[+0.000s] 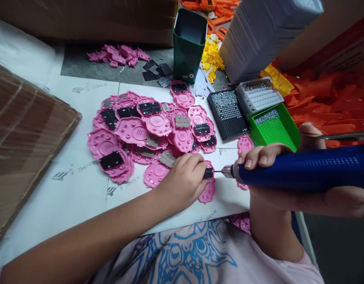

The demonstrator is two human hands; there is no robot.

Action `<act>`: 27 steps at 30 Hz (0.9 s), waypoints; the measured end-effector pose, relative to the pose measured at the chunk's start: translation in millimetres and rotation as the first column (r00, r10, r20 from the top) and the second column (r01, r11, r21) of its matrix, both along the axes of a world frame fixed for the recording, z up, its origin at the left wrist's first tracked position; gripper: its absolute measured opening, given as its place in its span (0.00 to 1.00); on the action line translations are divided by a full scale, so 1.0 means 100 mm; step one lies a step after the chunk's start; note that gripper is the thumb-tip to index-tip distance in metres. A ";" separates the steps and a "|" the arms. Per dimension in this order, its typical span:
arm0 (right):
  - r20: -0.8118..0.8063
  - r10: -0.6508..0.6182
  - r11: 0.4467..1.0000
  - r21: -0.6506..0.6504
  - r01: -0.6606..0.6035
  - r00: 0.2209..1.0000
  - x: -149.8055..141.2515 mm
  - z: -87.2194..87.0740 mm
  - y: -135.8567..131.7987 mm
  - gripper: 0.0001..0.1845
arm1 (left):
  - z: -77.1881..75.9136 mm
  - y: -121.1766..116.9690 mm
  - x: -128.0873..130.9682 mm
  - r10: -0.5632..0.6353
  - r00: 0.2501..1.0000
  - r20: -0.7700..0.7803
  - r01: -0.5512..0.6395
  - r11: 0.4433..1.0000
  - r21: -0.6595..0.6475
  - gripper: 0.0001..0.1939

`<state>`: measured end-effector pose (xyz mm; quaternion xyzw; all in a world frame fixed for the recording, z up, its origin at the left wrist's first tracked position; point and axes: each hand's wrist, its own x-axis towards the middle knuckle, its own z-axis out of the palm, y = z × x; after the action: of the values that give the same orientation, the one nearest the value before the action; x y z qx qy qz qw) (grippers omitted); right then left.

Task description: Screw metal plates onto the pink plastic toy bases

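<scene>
My left hand [186,177] is closed on a pink plastic shell [208,194] that has a black plate on it, close to the front of the table. Wrapped around a blue electric screwdriver [300,169], my right hand [267,156] holds the tool level. The screwdriver's thin bit points left and meets the black plate beside my left fingers; the exact contact is too small to make out. A heap of pink shells [134,130] with black or grey metal plates lies just beyond my left hand. Another pink shell [245,145] is partly hidden behind the screwdriver.
Black [229,132], white [259,94] and green [279,130] screw trays stand at the back right. Behind are a dark green bin [189,55], yellow parts [212,57] and orange parts [329,98]. A cardboard box [28,146] borders the left.
</scene>
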<state>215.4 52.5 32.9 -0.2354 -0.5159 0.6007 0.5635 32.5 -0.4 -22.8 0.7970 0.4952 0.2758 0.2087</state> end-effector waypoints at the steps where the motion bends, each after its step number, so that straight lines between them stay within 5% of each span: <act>1: 0.002 0.003 1.000 -0.003 -0.003 1.000 0.00 0.01 -0.01 0.31 | 0.00 0.00 0.00 -0.005 1.000 -0.010 0.005 1.000 -0.002 0.10; 15: 0.064 -0.159 0.980 -0.109 0.165 0.985 -0.15 0.16 -0.13 0.19 | -0.02 0.00 0.04 0.000 0.992 -0.128 0.004 0.999 0.033 0.07; 27: 0.123 -0.140 0.978 -0.138 0.157 0.982 -0.04 0.14 -0.15 0.25 | -0.01 -0.01 0.05 -0.012 0.983 -0.182 0.024 0.998 0.061 0.08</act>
<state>211.2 37.8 46.7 -0.3477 -0.4820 0.5791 0.5581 37.3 -1.7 -23.8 0.8294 0.4960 0.2155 0.1401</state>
